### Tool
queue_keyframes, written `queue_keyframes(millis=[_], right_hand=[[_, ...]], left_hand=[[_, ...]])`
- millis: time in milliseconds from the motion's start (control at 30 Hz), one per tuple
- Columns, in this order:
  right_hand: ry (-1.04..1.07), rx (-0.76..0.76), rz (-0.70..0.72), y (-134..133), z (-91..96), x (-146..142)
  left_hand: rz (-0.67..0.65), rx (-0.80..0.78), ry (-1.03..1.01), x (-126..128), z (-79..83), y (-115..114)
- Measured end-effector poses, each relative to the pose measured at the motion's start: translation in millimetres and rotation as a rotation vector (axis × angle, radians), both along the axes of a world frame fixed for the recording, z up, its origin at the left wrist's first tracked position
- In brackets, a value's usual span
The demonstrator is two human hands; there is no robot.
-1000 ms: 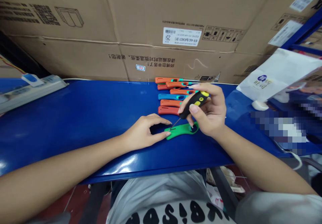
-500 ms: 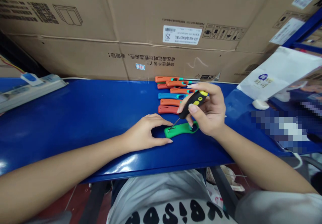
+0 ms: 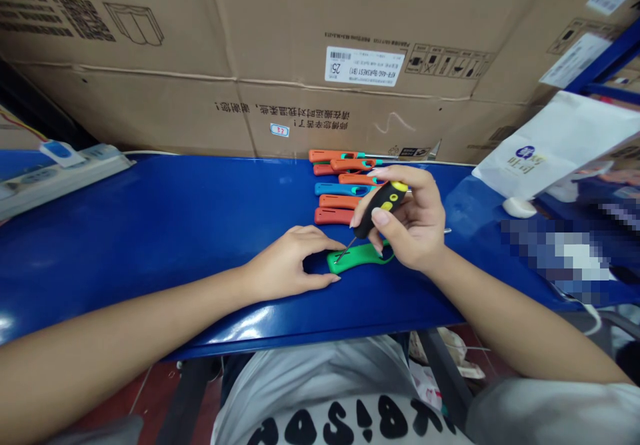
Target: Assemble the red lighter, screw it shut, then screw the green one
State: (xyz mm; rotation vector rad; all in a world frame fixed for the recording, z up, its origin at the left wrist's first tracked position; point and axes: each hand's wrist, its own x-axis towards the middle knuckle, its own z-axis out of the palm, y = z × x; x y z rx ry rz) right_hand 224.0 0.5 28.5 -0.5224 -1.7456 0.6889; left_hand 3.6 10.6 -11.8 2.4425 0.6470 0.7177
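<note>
A green plastic handle part (image 3: 357, 257) lies flat on the blue table (image 3: 175, 232). My left hand (image 3: 287, 262) rests beside its left end, thumb and forefinger pinching that end to steady it. My right hand (image 3: 413, 222) is closed round a black and yellow screwdriver (image 3: 380, 208), held slanted, its thin tip down on the left end of the green part. The right hand's lower fingers touch the green part's right end.
Several orange and blue handle parts (image 3: 343, 188) lie stacked in a row just behind my hands. Large cardboard boxes (image 3: 280, 65) wall off the back. A white power strip (image 3: 60, 168) sits far left, a white bag (image 3: 555, 142) at right.
Almost nothing has moved; my left thumb and forefinger shifted slightly on the green part's end while the screwdriver tip stayed in place.
</note>
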Motion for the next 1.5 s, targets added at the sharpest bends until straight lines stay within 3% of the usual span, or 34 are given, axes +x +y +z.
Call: queue_keyframes(millis=[967,1167,1267,1400,1500], right_hand=[[-0.072,0.076,0.004,4.9,-7.8,-0.8],[-0.212,0.044,0.111,3.7,3.0,7.1],[-0.254,0.117,0.036,6.2,3.5,8.8],[-0.260,0.282,-0.180,9.9,-2.3,8.4],[-0.261,0.223,-0.176,9.3,-2.3,8.4]], left_hand=[[-0.004,0.003,0.001,-0.8,-2.1,1.3],[-0.006,0.003,-0.004,-0.4,-2.5,2.1],[-0.006,0.004,0.004,-0.3,-3.0,2.1],[-0.016,0.016,-0.005,-0.2,-3.6,2.1],[-0.015,0.010,0.000,-0.4,-3.3,2.0]])
